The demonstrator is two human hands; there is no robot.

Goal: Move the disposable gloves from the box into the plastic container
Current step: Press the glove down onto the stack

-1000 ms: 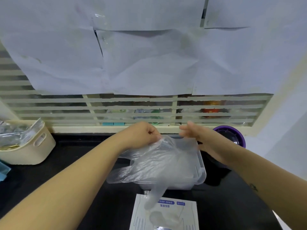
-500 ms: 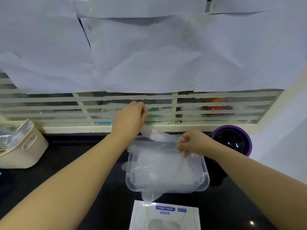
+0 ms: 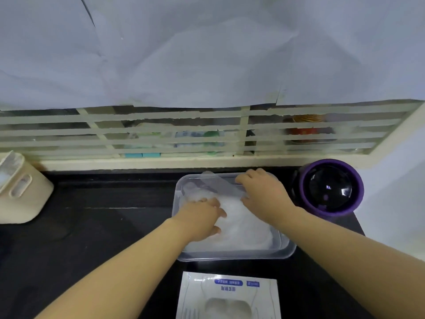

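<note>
A clear plastic container [image 3: 234,256] stands on the black counter, holding a pile of thin translucent disposable gloves [image 3: 246,226]. My left hand [image 3: 202,217] presses down on the pile at the container's left side. My right hand [image 3: 262,194] lies flat on a glove cuff [image 3: 213,183] that stretches along the far rim. The white glove box [image 3: 230,295] lies flat just in front of the container, its oval opening showing more gloves inside; its lower part is cut off by the frame.
A cream basket [image 3: 23,194] with a handle slot sits at the far left. To the container's right stands a purple round pot [image 3: 331,187] with a dark glossy dome. A barred window ledge [image 3: 161,161] runs behind the counter.
Both hands came down from holding the glove stretched above the container and now press it into the pile. The hanging glove finger no longer dangles over the front rim.
</note>
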